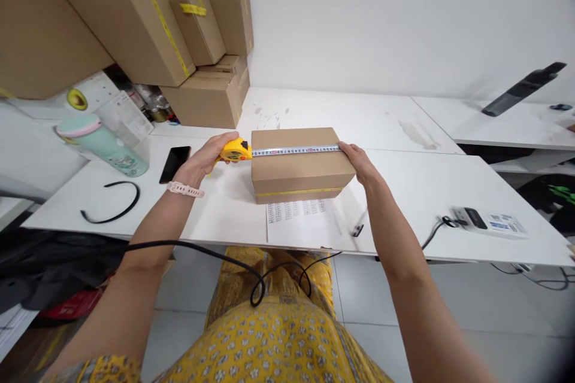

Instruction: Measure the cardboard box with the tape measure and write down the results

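Observation:
A small brown cardboard box (300,173) with yellow tape along its lower front stands on the white table (224,203). My left hand (207,158) is closed round a yellow tape measure case (236,151) at the box's top left edge. The white tape blade (294,150) runs across the box's top to the right edge. There my right hand (359,163) pinches the blade's end against the box's right corner.
A printed sheet (299,221) lies in front of the box. A black phone (174,163), a mint bottle (105,146) and a black curved strap (114,206) lie left. Stacked cartons (135,18) fill the back left. A scanner-like device (487,221) with cable lies right.

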`<action>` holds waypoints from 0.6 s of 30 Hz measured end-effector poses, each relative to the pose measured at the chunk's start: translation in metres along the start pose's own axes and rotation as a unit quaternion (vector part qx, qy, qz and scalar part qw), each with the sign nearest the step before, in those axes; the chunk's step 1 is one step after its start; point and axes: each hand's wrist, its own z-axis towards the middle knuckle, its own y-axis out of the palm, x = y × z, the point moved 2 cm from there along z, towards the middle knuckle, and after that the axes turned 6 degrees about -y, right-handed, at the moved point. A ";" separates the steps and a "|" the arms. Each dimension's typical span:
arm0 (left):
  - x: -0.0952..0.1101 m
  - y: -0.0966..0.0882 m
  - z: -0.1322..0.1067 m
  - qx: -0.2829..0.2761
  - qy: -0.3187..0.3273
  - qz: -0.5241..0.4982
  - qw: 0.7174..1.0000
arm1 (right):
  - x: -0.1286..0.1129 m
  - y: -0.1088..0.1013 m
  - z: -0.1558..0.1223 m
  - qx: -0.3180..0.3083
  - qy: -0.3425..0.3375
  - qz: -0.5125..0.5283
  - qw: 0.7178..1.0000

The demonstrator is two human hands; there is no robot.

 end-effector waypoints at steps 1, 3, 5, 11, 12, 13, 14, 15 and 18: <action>-0.001 0.000 0.000 0.000 -0.001 0.002 1.000 | 0.001 0.000 0.000 -0.001 0.000 0.001 1.000; -0.001 0.001 0.000 0.001 -0.001 0.007 1.000 | 0.001 0.001 0.000 -0.003 -0.002 0.003 1.000; 0.000 0.003 0.000 0.003 0.001 0.014 1.000 | 0.001 0.001 -0.001 -0.005 -0.010 0.000 1.000; 0.033 0.010 -0.039 0.015 0.042 0.037 0.998 | -0.014 -0.009 -0.002 0.024 -0.075 -0.043 0.996; 0.037 0.014 -0.052 -0.001 0.041 0.042 0.998 | -0.019 -0.013 0.000 0.037 -0.088 -0.039 0.995; 0.039 0.020 -0.067 -0.031 0.031 0.041 0.998 | -0.025 -0.017 0.002 0.053 -0.106 -0.030 0.993; 0.036 0.029 -0.082 -0.077 0.012 0.032 0.996 | -0.033 -0.019 0.004 0.069 -0.130 -0.019 0.989; 0.031 0.041 -0.097 -0.133 -0.010 0.016 0.991 | -0.041 -0.020 0.006 0.079 -0.160 -0.012 0.984; 0.002 0.096 -0.136 -0.272 -0.046 -0.055 0.960 | -0.063 -0.004 0.016 0.034 -0.248 -0.037 0.967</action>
